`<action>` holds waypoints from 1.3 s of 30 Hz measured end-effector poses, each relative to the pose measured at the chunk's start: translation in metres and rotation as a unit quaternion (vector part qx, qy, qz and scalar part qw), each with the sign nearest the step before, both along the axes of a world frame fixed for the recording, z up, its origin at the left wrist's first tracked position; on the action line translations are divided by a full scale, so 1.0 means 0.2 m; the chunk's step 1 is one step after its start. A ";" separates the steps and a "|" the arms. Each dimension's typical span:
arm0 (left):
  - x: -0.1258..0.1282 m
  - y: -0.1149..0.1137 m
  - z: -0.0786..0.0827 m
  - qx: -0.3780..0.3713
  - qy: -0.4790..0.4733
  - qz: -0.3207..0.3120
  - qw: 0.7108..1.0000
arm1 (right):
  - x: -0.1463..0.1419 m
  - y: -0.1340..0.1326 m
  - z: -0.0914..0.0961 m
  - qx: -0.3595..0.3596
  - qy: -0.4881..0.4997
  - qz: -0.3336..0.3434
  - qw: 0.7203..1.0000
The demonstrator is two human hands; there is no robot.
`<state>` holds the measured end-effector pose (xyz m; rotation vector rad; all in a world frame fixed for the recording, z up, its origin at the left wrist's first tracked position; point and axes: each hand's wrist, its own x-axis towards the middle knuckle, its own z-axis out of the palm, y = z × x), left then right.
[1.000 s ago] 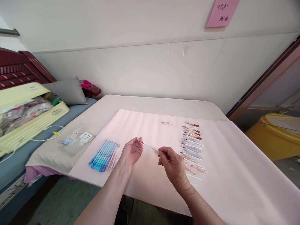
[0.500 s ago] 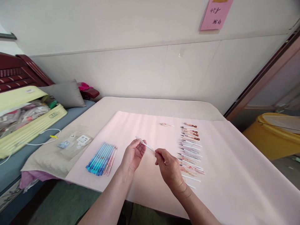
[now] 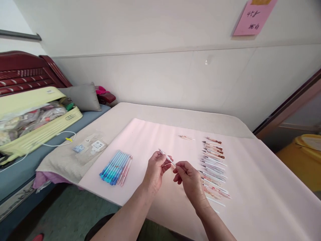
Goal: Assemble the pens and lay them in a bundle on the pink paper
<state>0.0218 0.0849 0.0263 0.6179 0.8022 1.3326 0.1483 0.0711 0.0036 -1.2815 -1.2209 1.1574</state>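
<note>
A slim white pen (image 3: 168,157) slants between my hands above the pink sheet, its pointed tip up and to the left. My left hand (image 3: 156,169) grips it near the tip with thumb and fingers. At the pen's lower end, my right hand (image 3: 187,177) is closed in a pinch; its fingertips partly hide that end. To the right lies a column of several pens and loose pen parts (image 3: 213,167), some with brown ends, others white or pink. Left of my hands, several blue pens (image 3: 114,167) lie side by side with a few pink pens (image 3: 125,170).
A pink sheet (image 3: 155,132) covers much of the table. One thin pen part (image 3: 187,137) lies alone toward the back. Clear plastic packaging (image 3: 91,147) is at the left, beside a bed with an open yellow case (image 3: 72,117). A yellow bin (image 3: 301,160) stands right.
The view has swung left, so everything sits farther right. My left fingers have curled more around the pen, and my two hands are closer together along it.
</note>
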 end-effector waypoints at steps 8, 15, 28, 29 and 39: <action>0.00 0.00 0.01 -0.006 0.035 0.036 0.999 | -0.02 -0.01 0.02 -0.014 0.030 -0.003 0.999; 0.03 -0.01 0.01 -0.015 0.034 0.058 0.998 | -0.06 -0.03 0.04 -0.002 0.027 -0.035 0.999; 0.03 -0.02 -0.02 -0.020 -0.013 -0.002 1.000 | -0.06 -0.04 0.02 -0.003 0.034 -0.009 0.999; 0.02 -0.02 -0.02 -0.021 -0.023 -0.008 0.999 | -0.06 -0.03 0.01 -0.003 0.029 -0.007 1.000; -0.04 0.05 -0.08 -0.100 -0.065 0.048 0.992 | 0.04 0.04 0.02 0.013 -0.095 0.018 0.995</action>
